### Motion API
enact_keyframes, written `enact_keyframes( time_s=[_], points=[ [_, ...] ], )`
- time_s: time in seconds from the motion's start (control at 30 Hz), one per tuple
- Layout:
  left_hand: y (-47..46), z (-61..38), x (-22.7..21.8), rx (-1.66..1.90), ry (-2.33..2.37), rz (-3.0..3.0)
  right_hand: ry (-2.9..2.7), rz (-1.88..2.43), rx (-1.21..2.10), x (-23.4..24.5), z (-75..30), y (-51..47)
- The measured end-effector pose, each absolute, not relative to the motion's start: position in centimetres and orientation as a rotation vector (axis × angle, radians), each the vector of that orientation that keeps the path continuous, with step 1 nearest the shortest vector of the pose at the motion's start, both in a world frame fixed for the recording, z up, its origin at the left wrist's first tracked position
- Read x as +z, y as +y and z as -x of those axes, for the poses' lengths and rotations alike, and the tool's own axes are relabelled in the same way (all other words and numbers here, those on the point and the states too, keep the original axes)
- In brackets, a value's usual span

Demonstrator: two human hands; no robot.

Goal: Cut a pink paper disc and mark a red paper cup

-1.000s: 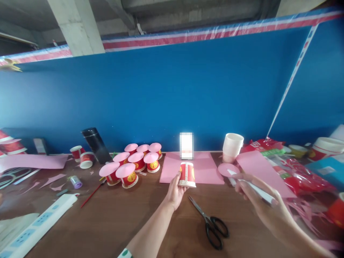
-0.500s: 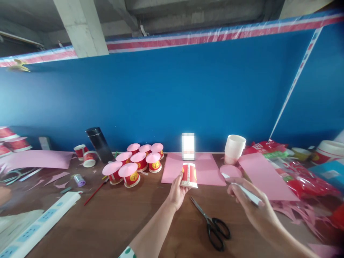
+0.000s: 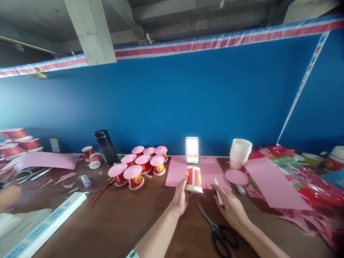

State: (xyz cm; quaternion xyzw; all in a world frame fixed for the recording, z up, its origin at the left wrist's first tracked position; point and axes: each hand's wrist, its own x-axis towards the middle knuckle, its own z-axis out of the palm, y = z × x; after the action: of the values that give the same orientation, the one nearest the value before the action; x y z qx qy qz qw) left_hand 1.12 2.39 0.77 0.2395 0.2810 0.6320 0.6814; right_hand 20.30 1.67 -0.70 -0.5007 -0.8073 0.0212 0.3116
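Observation:
My left hand (image 3: 180, 196) grips an upside-down red paper cup (image 3: 194, 178) that stands on a pink paper sheet (image 3: 197, 172) on the brown table. My right hand (image 3: 231, 208) holds a white pen-like stick (image 3: 218, 189), its tip pointing toward the cup. A pink paper disc (image 3: 236, 176) lies just right of the sheet. Black scissors (image 3: 218, 229) lie on the table between my forearms.
Several upturned red cups with pink discs on top (image 3: 139, 166) cluster at the left, beside a black flask (image 3: 105, 146). A stack of white cups (image 3: 239, 152), another pink sheet (image 3: 271, 183) and red packaging (image 3: 317, 188) sit right. A white power strip (image 3: 45, 224) lies at the left front.
My right hand came down and left with the white stick, from beside the pink disc to close by the cup. The view shifted slightly; my left hand kept hold of the cup.

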Motion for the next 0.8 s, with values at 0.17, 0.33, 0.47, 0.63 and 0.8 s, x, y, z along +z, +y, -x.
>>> enact_keyframes(
  time_s=[0.17, 0.33, 0.47, 0.63, 0.8],
  points=[
    [2.51, -1.07, 0.55, 1.413, 0.648, -0.569, -2.164, 1.318, -0.009, -0.22, -20.11, 1.53],
    [2.56, -1.05, 0.32, 1.416, 0.654, -0.591, -2.171, 1.318, -0.027, -0.13, -20.11, 1.43],
    [2.54, -1.11, 0.49, 1.419, 0.646, -0.595, -2.176, 1.325, -0.01, 0.0, -20.1, 1.4],
    [2.39, -1.16, 0.89, 1.419, 0.633, -0.596, -2.169, 1.322, 0.01, 0.15, -20.03, 1.41],
    [2.34, -1.1, 0.93, 1.418, 0.633, -0.586, -2.163, 1.312, 0.005, 0.07, -20.1, 1.39]
  ],
)
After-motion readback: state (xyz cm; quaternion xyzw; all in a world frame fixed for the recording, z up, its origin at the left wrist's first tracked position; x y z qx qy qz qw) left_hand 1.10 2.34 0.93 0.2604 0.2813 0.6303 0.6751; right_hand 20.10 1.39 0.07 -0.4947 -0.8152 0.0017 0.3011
